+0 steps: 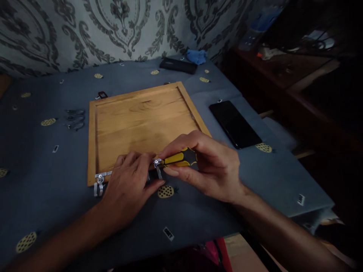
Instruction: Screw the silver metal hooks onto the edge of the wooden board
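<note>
A framed wooden board (141, 121) lies flat on the table. Along its near edge runs a metal hook rail (107, 173), partly hidden under my left hand. One silver double hook (98, 185) hangs off it at the left, and another hook (159, 170) shows between my hands. My left hand (127, 181) is closed over the near edge, fingers on top and thumb by the second hook, pinning the rail. My right hand (215, 166) grips a yellow-and-black screwdriver (181, 158), held almost level, its front end close to the second hook; the tip is hidden.
Right of the board lies a black smartphone (235, 124). Behind it are a dark oblong case (178, 65) and a blue cloth (196, 56). Several small metal pieces (75, 119) lie at the left. A dark hanger piece (102, 94) sticks out past the board's far edge. A patterned curtain (124, 26) hangs behind.
</note>
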### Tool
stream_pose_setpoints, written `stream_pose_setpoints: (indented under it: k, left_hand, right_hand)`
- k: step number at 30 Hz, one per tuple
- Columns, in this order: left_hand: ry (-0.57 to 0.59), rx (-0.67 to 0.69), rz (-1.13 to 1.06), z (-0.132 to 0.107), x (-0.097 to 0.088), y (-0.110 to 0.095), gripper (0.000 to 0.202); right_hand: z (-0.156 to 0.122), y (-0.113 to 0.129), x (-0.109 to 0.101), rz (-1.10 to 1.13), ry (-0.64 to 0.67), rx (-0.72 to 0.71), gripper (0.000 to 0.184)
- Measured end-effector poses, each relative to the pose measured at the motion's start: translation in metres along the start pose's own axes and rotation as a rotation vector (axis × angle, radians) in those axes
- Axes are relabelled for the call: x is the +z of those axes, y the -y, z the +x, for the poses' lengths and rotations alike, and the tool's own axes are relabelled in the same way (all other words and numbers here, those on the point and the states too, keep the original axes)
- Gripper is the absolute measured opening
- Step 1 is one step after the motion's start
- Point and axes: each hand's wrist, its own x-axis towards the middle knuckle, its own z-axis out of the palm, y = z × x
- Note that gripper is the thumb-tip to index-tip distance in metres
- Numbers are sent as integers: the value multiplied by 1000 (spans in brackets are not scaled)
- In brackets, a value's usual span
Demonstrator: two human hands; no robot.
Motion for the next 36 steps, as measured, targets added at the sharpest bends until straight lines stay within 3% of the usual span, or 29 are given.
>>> stream_pose_setpoints:
  k: [10, 27, 36]
  left_hand:
    - [2, -13, -19, -1, 1, -1, 45]
    - [16, -26, -52, -1, -1, -2, 42]
    - [17, -36, -39, -1, 1, -2, 36]
  right_hand:
    - [3, -1, -8, 6, 145, -87, 25]
    - [-1, -2, 3, -179, 13, -158, 21]
    - [-2, -3, 4, -115, 9, -146, 22]
